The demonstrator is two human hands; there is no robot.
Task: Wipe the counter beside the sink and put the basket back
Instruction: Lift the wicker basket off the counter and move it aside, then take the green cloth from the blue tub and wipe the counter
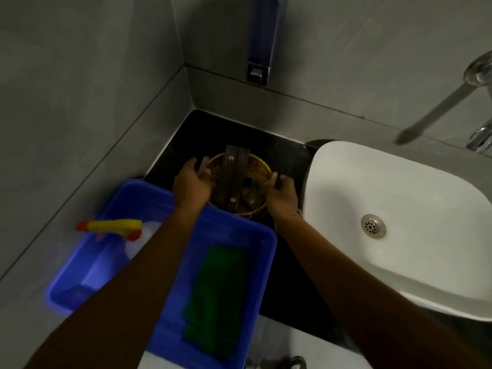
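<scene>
A round wicker basket [256, 170] holding dark brown packets sits on the black counter [290, 275] in the corner, left of the white sink [415, 209]. My left hand [191, 182] grips the basket's left rim and my right hand [281, 195] grips its right rim. Whether the basket rests on the counter or is lifted just off it, I cannot tell. A folded green cloth [215, 299] lies in a blue plastic tub [263, 251] at the counter's near left.
A spray bottle [111, 227] with a yellow and red trigger head lies in the tub's left half. A soap dispenser [262, 41] hangs on the grey tiled wall above the corner. A chrome tap [447, 102] reaches over the sink from the right.
</scene>
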